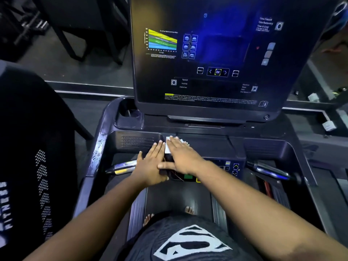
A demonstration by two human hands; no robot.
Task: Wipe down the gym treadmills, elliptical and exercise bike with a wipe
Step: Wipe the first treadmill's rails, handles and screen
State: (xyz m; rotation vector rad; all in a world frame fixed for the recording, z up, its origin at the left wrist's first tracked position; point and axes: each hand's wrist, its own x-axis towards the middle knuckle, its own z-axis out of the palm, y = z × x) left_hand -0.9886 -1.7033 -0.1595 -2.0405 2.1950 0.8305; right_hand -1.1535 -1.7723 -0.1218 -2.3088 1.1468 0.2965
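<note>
Centrally in the frame, a white wipe (168,146) is pressed flat on the treadmill console (207,146) beneath the right hand (181,155), fingers straight; the left hand (151,164) is laid open just beside it.

Dim room with a dark floor (90,72). A black metal frame (62,34) stands upper left, and a pale floor strip (88,87) crosses behind.

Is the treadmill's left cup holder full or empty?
Empty as far as visible: the cup holder shows only its dark inner wall and floor, with no bottle or cup. Its near part is in shadow.
</note>
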